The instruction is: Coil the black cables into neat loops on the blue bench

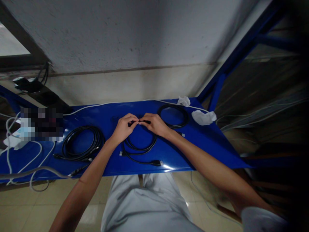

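Note:
A coiled black cable [141, 149] lies on the blue table in front of me, its two plugs with metal ends toward the near edge. My left hand [126, 127] is closed at the far side of this coil, with thumb and fingertips pinched on a thin black length. Close against it, my right hand [154, 123] pinches the same black stretch, fingertips nearly touching the left ones. Whether a tie is also between the fingers cannot be made out. The top of the loop is partly hidden by both hands.
Another black cable coil [83, 143] lies to the left, and a further black coil [173, 116] to the right. Crumpled white wrapping [204, 117] sits at the right end of the blue table [173, 156]. White cords [36, 158] tangle at the left; a wall stands behind.

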A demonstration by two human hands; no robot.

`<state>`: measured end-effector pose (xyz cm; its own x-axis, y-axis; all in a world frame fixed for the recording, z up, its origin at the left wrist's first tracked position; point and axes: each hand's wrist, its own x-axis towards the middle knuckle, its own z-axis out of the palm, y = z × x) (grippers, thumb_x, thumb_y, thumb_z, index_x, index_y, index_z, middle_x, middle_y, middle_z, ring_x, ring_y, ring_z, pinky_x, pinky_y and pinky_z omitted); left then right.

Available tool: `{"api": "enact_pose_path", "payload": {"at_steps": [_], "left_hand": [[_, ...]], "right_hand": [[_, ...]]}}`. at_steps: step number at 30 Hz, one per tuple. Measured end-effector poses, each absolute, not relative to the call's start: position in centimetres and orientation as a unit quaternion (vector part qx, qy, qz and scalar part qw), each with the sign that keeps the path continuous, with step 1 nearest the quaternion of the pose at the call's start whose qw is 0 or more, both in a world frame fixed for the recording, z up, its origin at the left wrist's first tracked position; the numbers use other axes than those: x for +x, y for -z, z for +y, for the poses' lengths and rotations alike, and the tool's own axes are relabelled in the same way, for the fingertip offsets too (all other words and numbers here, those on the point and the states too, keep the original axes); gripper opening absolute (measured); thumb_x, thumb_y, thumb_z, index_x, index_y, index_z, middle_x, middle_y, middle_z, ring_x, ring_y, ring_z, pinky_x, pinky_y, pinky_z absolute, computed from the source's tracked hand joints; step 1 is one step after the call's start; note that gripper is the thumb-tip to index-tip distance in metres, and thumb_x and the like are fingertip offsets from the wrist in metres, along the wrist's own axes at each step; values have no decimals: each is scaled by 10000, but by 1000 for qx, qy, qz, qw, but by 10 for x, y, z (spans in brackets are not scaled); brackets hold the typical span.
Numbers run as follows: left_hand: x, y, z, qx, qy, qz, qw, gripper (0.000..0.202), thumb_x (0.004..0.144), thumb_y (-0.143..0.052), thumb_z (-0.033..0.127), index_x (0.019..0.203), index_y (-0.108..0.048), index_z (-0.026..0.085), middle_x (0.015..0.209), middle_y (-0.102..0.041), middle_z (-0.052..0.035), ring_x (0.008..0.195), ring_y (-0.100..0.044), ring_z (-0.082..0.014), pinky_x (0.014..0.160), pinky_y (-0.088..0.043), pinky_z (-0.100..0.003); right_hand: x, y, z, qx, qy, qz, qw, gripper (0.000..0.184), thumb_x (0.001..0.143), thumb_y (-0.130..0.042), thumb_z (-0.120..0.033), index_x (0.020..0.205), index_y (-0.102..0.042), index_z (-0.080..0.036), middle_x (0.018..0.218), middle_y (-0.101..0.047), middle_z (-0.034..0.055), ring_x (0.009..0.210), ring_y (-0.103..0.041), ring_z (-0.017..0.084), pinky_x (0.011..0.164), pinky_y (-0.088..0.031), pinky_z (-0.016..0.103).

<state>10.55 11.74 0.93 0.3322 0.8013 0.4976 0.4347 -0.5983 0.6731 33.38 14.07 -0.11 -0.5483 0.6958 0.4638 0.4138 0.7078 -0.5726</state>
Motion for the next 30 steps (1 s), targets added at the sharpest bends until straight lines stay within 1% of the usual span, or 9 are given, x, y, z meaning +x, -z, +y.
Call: {"api": "enact_pose_path", "payload": {"at_steps": [4,9,14,17,20,22,26,28,30], "left_hand": [[104,-4,119,816,-392,372,204,180,1035,-643,194,1057,-817,230,1129,-768,-87,1061,-741,-224,983,-589,-391],[103,5,120,841,-340,383,177,296,1030,-602,171,1229,-807,250,1255,-726,-109,1175,-712,-261,1068,-568,-451],[97,1,122,840,-301,439,102,338,1054,-572,230,1340,-749,259,1302,-713,-108,1243,-662,-303,1142,-500,-529],[85,-2,127,801,-315,505,60,347,1046,-541,211,1340,-724,242,1293,-713,-126,1235,-651,-331,1135,-489,-554],[69,-4,134,763,-320,562,16,378,978,-590,173,1331,-708,237,1295,-707,-142,1212,-644,-368,1086,-506,-579],[58,-5,137,745,-316,587,-2,401,931,-632,162,1320,-706,227,1286,-705,-150,1197,-642,-387,1057,-514,-591],[46,-10,141,738,-315,598,2,401,917,-655,180,1312,-719,215,1277,-709,-152,1153,-644,-382,1051,-502,-601],[45,-11,140,753,-307,583,14,359,945,-649,209,1290,-744,241,1284,-715,-132,1169,-635,-374,1064,-489,-594],[48,-10,139,772,-289,565,24,280,966,-665,252,1221,-780,268,1270,-724,-111,1178,-624,-369,1060,-485,-582]], "right_hand": [[337,3,145,-341,-170,-872,308,163,1049,-714,-241,1139,-843,-195,1085,-798,117,993,-729,247,930,-559,373],[342,0,150,-370,-133,-881,265,192,1056,-697,-232,1168,-851,-208,1136,-783,117,1041,-707,258,946,-551,390],[345,-1,153,-389,-110,-878,255,229,1071,-676,-277,1208,-848,-209,1161,-761,131,1045,-694,263,951,-554,396],[347,-5,153,-386,-99,-886,235,253,1074,-649,-250,1233,-838,-194,1184,-744,144,1070,-691,270,984,-553,404],[351,-10,152,-369,-91,-901,209,299,1045,-635,-177,1285,-813,-165,1230,-720,155,1121,-683,281,1030,-543,414],[353,-13,152,-365,-81,-906,196,325,1026,-632,-158,1303,-802,-141,1239,-707,167,1124,-679,290,1028,-542,422],[357,-17,151,-373,-64,-905,193,364,1029,-626,-196,1358,-768,-132,1239,-695,176,1101,-675,299,995,-547,427],[357,-18,151,-378,-55,-905,187,392,1023,-641,-222,1392,-746,-141,1251,-690,172,1113,-673,303,996,-542,424],[358,-21,151,-386,-46,-904,177,433,1009,-668,-254,1425,-720,-143,1271,-685,173,1135,-672,312,999,-536,421]]}}
